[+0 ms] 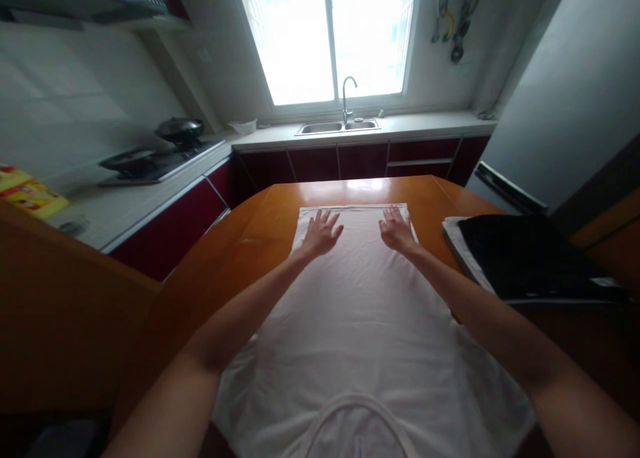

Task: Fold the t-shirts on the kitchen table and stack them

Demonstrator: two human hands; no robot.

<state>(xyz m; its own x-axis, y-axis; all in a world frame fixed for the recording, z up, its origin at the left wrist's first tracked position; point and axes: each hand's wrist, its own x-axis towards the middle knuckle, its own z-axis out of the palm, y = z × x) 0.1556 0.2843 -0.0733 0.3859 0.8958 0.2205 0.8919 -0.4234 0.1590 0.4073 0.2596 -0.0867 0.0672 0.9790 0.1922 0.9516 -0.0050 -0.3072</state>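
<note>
A white T-shirt (357, 311) lies spread flat on the wooden table (240, 245), its neckline towards me and its hem at the far end. My left hand (321, 233) rests on the shirt near the hem's left corner, fingers spread. Near the right corner of the hem, my right hand (396, 229) lies on the cloth with its fingers stretched out. Both arms reach forward over the shirt's sides. The sleeves fan out at the near left and near right, partly covered by my forearms. Small wrinkles run across the fabric.
Right of the shirt is a stack of folded clothes (530, 255), black on top. Beyond the table are a counter with a sink (323, 128) and a window. A stove (165, 161) with pans stands at the left, and a fridge (555, 91) at the right.
</note>
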